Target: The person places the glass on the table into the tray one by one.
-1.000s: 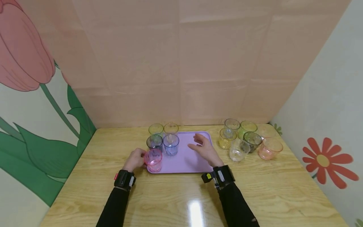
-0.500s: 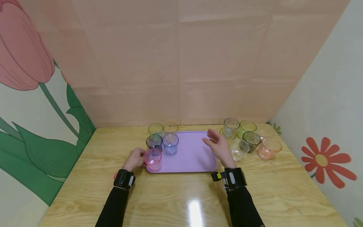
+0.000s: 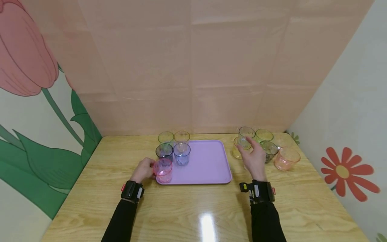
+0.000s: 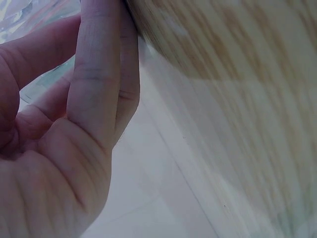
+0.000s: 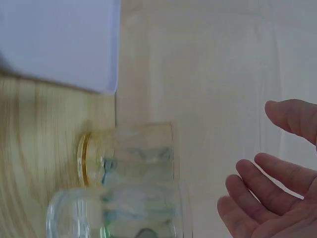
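At the front left corner of the lilac tray [image 3: 205, 164] stands a pink glass [image 3: 163, 171]. My left hand [image 3: 143, 170] holds this glass from its left side; in the left wrist view, the hand's [image 4: 74, 124] grip point lies beyond the upper edge. My right hand [image 3: 255, 160] hovers over the group of glasses on the right, thumb and fingers apart. Behind its fingertips is a yellow glass [image 3: 237, 153]. The right wrist view shows the hand [image 5: 277, 198] with nothing in it, above a clear glass [image 5: 119, 213] beside the yellow one; the hand mostly covers the clear glass in the head view.
A blue glass [image 3: 181, 155] and a dark glass [image 3: 164, 153] stand at the tray's left, with two more glasses behind. Around the right hand stand a grey glass [image 3: 270, 153], an orange-pink glass [image 3: 287, 159] and a green glass [image 3: 264, 135]. A pinkish sheet [image 3: 190, 67] backs the table.
My right hand has moved right, from above the tray to the glasses on the right. The left hand and the pink glass have stayed in place.
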Demonstrator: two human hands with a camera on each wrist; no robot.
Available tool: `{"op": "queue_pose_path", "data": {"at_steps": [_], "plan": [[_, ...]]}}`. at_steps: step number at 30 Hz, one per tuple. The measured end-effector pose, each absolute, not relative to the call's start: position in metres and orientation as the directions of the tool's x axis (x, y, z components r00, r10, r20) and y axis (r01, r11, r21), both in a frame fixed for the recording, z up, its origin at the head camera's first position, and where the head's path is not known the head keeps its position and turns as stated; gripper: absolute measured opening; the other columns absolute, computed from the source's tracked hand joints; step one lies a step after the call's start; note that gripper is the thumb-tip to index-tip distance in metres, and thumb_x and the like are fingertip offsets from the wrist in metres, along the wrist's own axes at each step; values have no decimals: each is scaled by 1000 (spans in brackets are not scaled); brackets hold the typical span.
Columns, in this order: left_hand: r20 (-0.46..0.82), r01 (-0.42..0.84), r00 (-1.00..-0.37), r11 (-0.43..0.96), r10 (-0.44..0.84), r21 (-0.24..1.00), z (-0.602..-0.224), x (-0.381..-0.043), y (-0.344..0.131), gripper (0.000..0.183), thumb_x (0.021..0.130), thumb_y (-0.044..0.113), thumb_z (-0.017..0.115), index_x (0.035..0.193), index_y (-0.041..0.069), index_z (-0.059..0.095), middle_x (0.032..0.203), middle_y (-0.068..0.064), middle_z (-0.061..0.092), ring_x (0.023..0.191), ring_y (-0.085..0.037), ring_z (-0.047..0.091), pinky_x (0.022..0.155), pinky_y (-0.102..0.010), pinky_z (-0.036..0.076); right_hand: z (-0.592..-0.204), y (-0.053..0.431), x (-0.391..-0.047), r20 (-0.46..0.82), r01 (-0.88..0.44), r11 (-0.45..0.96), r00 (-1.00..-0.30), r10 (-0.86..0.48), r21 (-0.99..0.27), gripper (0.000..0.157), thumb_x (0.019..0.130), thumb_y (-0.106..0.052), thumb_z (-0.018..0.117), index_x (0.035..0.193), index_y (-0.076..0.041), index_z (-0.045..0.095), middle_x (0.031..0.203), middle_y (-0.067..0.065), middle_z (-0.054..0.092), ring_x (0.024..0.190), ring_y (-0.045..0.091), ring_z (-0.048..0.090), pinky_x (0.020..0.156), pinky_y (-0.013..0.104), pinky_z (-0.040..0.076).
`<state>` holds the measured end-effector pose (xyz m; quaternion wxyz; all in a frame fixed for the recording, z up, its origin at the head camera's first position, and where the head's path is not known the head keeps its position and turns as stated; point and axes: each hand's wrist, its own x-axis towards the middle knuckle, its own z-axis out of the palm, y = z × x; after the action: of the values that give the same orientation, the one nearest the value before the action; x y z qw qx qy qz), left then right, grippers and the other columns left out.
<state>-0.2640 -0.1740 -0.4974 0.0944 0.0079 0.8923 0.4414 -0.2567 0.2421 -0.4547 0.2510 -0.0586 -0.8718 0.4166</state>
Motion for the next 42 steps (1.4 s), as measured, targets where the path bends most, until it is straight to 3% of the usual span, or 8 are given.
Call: {"op": "queue_pose_path", "data": {"at_steps": [5,15,23,31,37,42], "plan": [[-156,-65,-983,609,98,790,-498,-264,-174,18,81,-10,61,97,-6,70,80,-11,65,65,-17,63,59,-31,59,-460,252,-255,446,-80,755,-845,294,-650,55,84,-22,73,128,6,58,126,34,56,118,51,50,101,61,36],[-136,-46,-986,622,98,782,-497,-263,-173,15,81,-9,62,93,-5,71,76,-9,65,64,-17,63,59,-31,58,-465,265,-253,329,21,808,-907,263,-589,65,85,-27,72,133,10,51,133,38,47,126,55,38,106,63,28],[-152,-61,-984,628,93,776,-498,-264,-174,15,82,-10,61,93,-5,69,79,-10,64,65,-18,63,58,-29,57,-465,273,-253,285,18,828,-935,213,-561,66,86,-26,71,135,12,47,134,40,45,127,56,36,107,65,24],[-176,-89,-981,621,81,779,-498,-265,-174,18,83,-9,62,98,-5,70,82,-11,65,66,-18,63,59,-30,58,-463,284,-251,171,57,820,-968,185,-569,73,86,-27,72,139,12,42,140,40,36,130,58,31,107,68,27],[-176,-88,-981,622,81,778,-497,-264,-173,17,83,-8,62,97,-5,70,81,-10,65,65,-17,63,60,-31,58,-463,285,-248,196,30,833,-967,165,-553,73,83,-26,75,137,13,45,137,40,40,128,57,34,106,67,27],[-179,-84,-980,634,86,768,-498,-265,-173,18,83,-9,61,98,-4,70,82,-10,65,66,-17,63,60,-30,58,-461,284,-245,131,24,838,-985,113,-544,84,82,-34,77,141,12,39,136,42,40,125,58,36,104,68,31]]}}
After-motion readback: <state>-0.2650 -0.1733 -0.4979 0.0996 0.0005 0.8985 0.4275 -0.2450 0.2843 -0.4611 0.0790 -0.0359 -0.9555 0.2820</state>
